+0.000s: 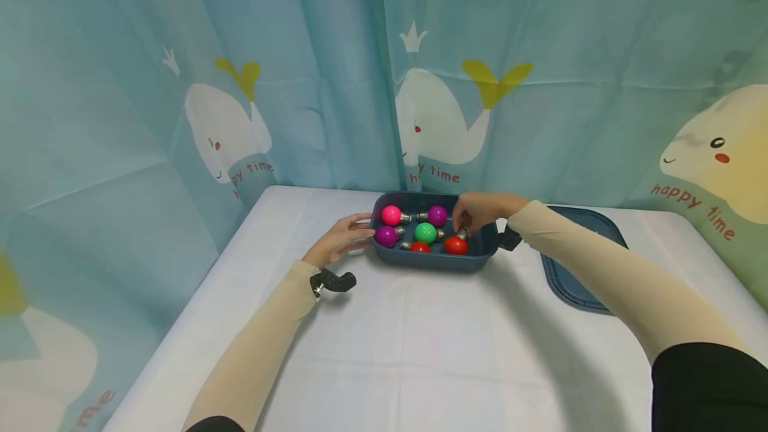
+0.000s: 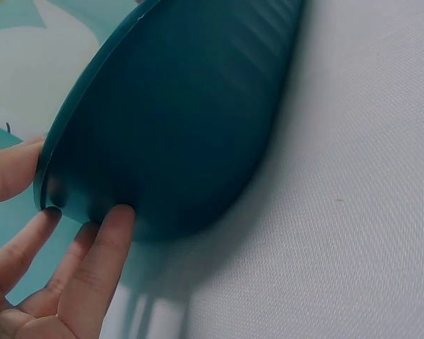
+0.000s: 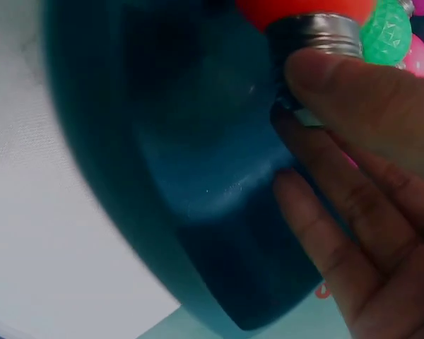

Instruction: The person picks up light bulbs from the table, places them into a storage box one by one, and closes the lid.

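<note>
A dark blue plastic box [image 1: 433, 261] holds several coloured light bulbs with metal screw bases. At its right end my right hand [image 1: 476, 209] reaches inside and pinches the screw base of a red bulb [image 1: 456, 245] between thumb and fingers, with the red globe pointing down. In the right wrist view the bulb's metal base [image 3: 332, 32] shows beside the thumb. My left hand [image 1: 341, 239] touches the box's left end with extended fingers; in the left wrist view the fingertips [image 2: 119, 219] rest against the outer wall [image 2: 169, 141] below the rim.
Inside the box lie a pink bulb [image 1: 391, 215], two purple bulbs [image 1: 437, 215], a green faceted bulb [image 1: 425, 233] and another red bulb [image 1: 419, 247]. A dark blue lid [image 1: 567, 282] lies to the right, partly under my right forearm. A printed curtain [image 1: 336, 52] hangs behind the white table [image 1: 420, 352].
</note>
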`<state>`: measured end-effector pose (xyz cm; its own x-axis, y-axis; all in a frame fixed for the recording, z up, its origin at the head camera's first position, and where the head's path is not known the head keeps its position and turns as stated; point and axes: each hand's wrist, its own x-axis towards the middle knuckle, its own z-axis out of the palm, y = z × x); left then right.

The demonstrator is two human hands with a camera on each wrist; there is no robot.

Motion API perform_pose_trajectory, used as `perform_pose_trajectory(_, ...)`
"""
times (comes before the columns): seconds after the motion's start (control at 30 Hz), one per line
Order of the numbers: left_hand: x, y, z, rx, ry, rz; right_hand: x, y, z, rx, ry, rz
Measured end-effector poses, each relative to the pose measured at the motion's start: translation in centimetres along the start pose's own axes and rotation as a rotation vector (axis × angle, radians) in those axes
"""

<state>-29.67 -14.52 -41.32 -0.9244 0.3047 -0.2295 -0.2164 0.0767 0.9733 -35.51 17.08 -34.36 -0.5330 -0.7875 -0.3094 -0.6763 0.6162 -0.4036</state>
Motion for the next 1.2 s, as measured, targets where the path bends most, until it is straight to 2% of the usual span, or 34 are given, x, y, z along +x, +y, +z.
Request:
perform_pose_trajectory(0.2,0.0,-0.1,0.0,0.0,-0.01,0.007,0.3,-0.1,0.0,-0.006,-0.038,0.027)
perform_pose_trajectory(0.47,-0.1,-0.1,0.1,0.005,-0.01,0.025,0.2,0.1,0.4,-0.007,-0.029,0.046)
perform_pose_trajectory(0.63,-0.3,0.1,0.2,0.012,0.014,0.022,-0.3,0.3,0.3,0.016,0.002,0.025)
perform_pose_trajectory(0.7,-0.4,0.4,0.3,0.02,0.048,0.029,-0.8,0.4,0.0,0.052,0.011,0.019)
perform_pose_trajectory(0.83,-0.7,1.5,0.9,0.092,0.137,0.105,-2.2,0.5,-0.8,0.131,0.035,0.045)
perform_pose_trajectory(0.93,-1.0,2.5,1.6,0.188,0.201,0.177,-3.5,0.3,-1.5,0.14,0.062,0.068)
perform_pose_trajectory(1.07,-1.3,3.7,3.1,0.284,0.221,0.253,-5.6,-0.1,-2.1,0.134,0.11,0.067)
perform_pose_trajectory(1.2,-1.3,4.6,5.6,0.355,0.215,0.353,-7.9,-0.4,-2.6,0.124,0.183,0.07)
